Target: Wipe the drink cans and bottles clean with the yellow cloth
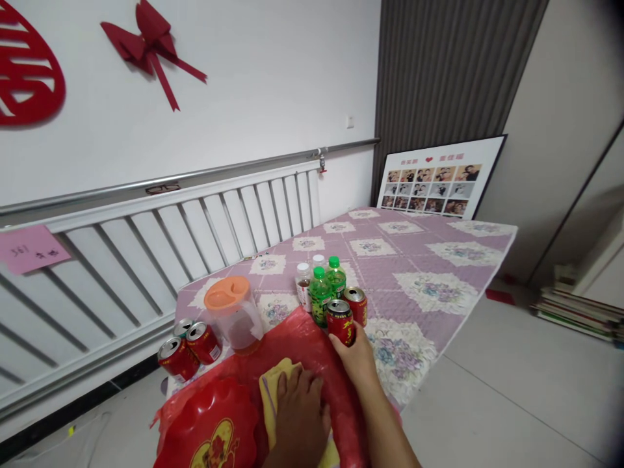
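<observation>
My left hand [299, 406] lies spread on a yellow cloth [270, 390], pressing it on a red plastic sheet [302, 344]. My right hand [358, 354] is wrapped round the lower part of a red can [340, 318], which stands upright. Just behind it stands a second red can [358, 304]. Two green-capped bottles [320, 299] and white-capped bottles [303, 286] are grouped beside the cans. To the left is a clear pitcher with an orange lid [229, 296]. A red scalloped tray [209, 416] rests on the sheet near the front.
Several cans [202, 341] stand at the table's left edge. The patterned tablecloth [414, 260] stretches back right to a leaning photo board [436, 179]. A white radiator [195, 234] runs along the wall. Stacked books [578, 315] lie on the floor at right.
</observation>
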Motion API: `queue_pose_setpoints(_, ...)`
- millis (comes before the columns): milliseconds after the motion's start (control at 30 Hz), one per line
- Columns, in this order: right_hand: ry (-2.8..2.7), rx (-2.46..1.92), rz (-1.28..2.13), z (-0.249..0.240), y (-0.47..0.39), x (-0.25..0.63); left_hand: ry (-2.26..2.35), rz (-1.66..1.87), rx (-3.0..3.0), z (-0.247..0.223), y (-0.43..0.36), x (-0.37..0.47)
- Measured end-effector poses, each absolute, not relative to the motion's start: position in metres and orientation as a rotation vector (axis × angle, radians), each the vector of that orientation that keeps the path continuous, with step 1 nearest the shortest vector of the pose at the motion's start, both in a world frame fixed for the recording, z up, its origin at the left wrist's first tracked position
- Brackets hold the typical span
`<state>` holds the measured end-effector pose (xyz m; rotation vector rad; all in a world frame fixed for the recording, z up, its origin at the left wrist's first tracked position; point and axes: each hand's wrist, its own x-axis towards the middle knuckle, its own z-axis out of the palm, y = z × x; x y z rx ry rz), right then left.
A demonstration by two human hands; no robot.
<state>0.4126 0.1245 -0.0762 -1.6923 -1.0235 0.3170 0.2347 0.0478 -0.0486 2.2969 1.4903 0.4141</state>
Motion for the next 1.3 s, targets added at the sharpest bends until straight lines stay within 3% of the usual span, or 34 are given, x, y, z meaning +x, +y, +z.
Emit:
queue_pose_setpoints(600, -1.077, -1.662, 0.177, -0.092, 0.124, 0.415, 1.518, 0.417, 2.278, -0.036, 0.042, 0.234)
queue_pose_setpoints(1300, -1.22, -1.777, 0.573, -0.07, 0.099, 0.42, 1.513, 0.412, 2.274, -0.036, 0.042, 0.233)
